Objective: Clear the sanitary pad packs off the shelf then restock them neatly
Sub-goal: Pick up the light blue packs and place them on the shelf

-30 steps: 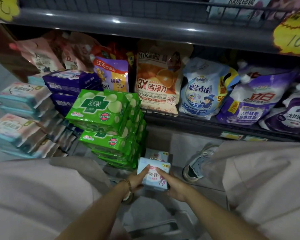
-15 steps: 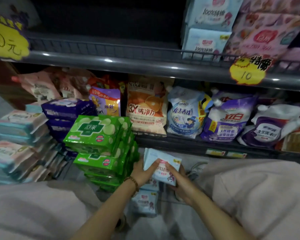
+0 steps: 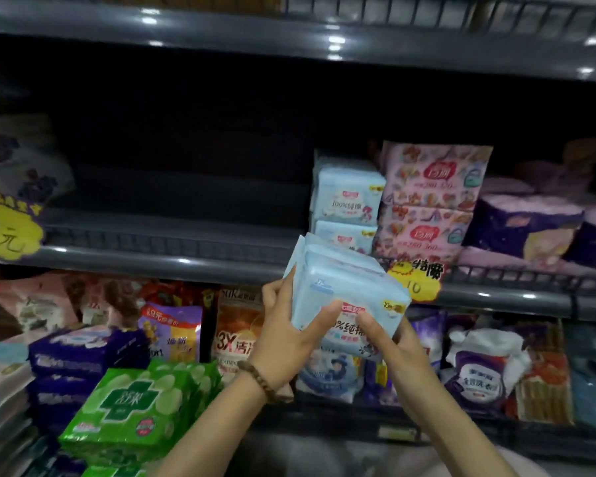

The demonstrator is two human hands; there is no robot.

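Note:
Both my hands hold a light blue sanitary pad pack (image 3: 341, 290) in front of the grey middle shelf (image 3: 172, 259). My left hand (image 3: 286, 335) grips its left side, thumb on the front. My right hand (image 3: 389, 342) grips its lower right side. On the shelf just behind stand two matching light blue packs (image 3: 348, 197), stacked, beside pink patterned packs (image 3: 430, 187) and purple packs (image 3: 527, 232). The left stretch of that shelf is dark and bare.
Green packs (image 3: 135, 407), dark purple packs (image 3: 83, 356) and pale packs (image 3: 0, 390) are stacked at lower left. Detergent pouches (image 3: 238, 332) fill the lower shelf. Yellow price tags (image 3: 4, 232) hang on the shelf rail, another price tag (image 3: 417, 280) right behind the held pack.
Both hands have lifted the light blue pack from near the floor up to the middle shelf's height. My view has tilted upward, so the shelf with the stacked packs now fills the frame.

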